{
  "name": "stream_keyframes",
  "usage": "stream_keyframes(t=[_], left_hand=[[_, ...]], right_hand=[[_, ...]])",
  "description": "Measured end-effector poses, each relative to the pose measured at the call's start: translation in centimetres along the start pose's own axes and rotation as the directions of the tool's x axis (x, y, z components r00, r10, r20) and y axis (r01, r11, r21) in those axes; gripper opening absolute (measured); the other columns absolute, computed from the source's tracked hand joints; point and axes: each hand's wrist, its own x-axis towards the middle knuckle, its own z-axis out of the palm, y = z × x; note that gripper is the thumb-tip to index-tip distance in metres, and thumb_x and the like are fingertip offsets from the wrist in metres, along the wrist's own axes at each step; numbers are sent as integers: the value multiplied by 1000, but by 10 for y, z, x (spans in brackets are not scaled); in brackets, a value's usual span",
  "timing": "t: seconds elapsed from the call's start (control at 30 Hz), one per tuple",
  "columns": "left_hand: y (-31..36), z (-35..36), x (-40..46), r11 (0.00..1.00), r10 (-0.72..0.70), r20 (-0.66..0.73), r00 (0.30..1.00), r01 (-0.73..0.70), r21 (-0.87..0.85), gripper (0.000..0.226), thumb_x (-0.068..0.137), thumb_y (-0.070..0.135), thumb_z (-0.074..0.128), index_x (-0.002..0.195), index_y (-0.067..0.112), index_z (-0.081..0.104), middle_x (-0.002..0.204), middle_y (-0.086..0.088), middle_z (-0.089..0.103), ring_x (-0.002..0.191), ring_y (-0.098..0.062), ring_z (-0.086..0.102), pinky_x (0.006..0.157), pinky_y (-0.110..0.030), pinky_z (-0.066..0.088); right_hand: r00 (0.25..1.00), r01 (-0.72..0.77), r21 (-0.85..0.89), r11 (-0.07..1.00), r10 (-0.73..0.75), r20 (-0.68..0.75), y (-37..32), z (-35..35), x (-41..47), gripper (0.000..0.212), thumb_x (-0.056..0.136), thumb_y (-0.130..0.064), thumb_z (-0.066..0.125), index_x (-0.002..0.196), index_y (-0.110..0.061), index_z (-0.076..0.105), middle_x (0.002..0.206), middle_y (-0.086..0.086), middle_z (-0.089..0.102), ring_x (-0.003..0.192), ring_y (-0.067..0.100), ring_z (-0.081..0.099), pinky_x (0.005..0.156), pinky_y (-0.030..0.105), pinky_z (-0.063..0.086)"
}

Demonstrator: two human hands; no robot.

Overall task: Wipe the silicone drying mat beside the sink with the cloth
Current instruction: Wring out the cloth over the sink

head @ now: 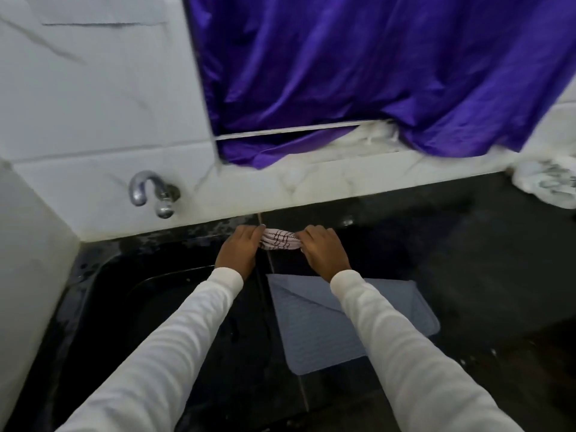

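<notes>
A white cloth with dark check lines (280, 240) is bunched into a roll between my two hands, near the back of the counter. My left hand (240, 249) grips its left end and my right hand (324, 249) grips its right end. The grey silicone drying mat (314, 332) lies flat on the black counter, nearer to me than the hands, just right of the sink. One corner of the mat looks folded over. My right sleeve crosses over the mat and hides part of it.
The black sink (149, 322) is at the left, with a chrome tap (152, 193) on the white tiled wall above it. A purple curtain (358, 73) hangs over the window. A crumpled white bag (548, 185) sits at the counter's far right.
</notes>
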Motion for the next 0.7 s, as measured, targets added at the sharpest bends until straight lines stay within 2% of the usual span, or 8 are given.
stream_keyframes(t=[0.17,0.33,0.5,0.7], left_hand=[[64,27,56,974,162,23,986,-156,-166,70,61,-12,67,128,5,55,109,-17,61,101,-35,59,76,-42,56],[135,44,94,901,341,4,940,-326,-286,79,55,-17,69,129,6,55,114,-19,60,100,-36,61,74,-42,56],[197,72,115,827,465,7,885,-431,-361,75,54,-17,71,125,6,59,114,-18,61,99,-34,62,80,-37,53],[266,120,151,747,586,81,806,-498,-442,59,57,-15,67,112,7,65,105,-15,64,96,-33,62,75,-36,54]], right_hand=[[979,-205,12,979,205,-5,59,-21,-60,36,80,-14,68,115,-14,61,98,5,62,85,26,59,65,37,48],[916,-401,-29,916,400,-25,106,-42,-120,33,88,-18,59,121,-18,59,99,3,61,80,25,59,61,36,48],[875,-485,-61,872,483,-44,145,-50,-172,29,91,-19,59,119,-17,61,98,4,62,79,27,61,61,35,49],[817,-577,-27,816,577,-13,190,-38,-223,30,91,-22,60,120,-15,59,100,6,61,81,28,61,60,34,48]])
